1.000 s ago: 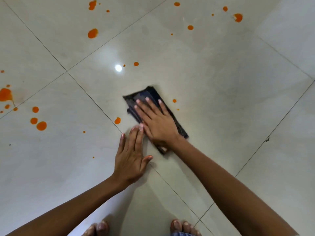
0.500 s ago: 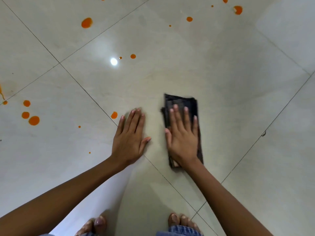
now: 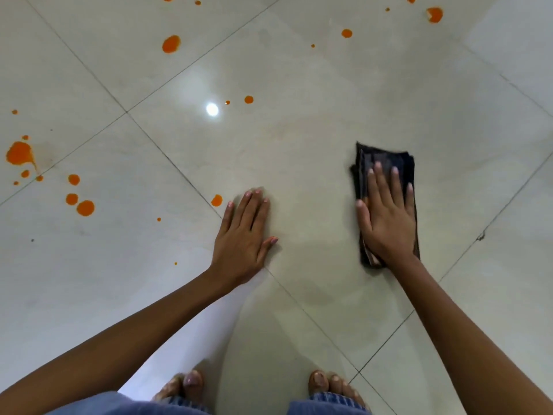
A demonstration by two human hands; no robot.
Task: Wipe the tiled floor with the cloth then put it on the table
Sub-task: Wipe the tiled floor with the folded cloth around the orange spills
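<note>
A dark folded cloth (image 3: 384,158) lies flat on the pale glossy tiled floor (image 3: 314,139), right of centre. My right hand (image 3: 387,218) presses down on it with straight, spread fingers and covers its middle. My left hand (image 3: 244,238) rests flat on the bare tile about a hand's width to the left of the cloth, fingers straight. Orange drops (image 3: 85,208) spatter the floor at the left and along the top; one drop (image 3: 217,200) sits just beyond my left fingertips.
Dark grout lines (image 3: 167,157) cross the floor diagonally. A ceiling light glares off the tile (image 3: 212,109). My bare toes (image 3: 329,383) and blue trouser hems show at the bottom edge. A small dark chip (image 3: 480,236) marks a grout line at right.
My right hand has slid the cloth to the right, away from my left hand, and turned it from slanted to nearly upright. The small orange drops near its earlier spot are gone. My left hand stayed put.
</note>
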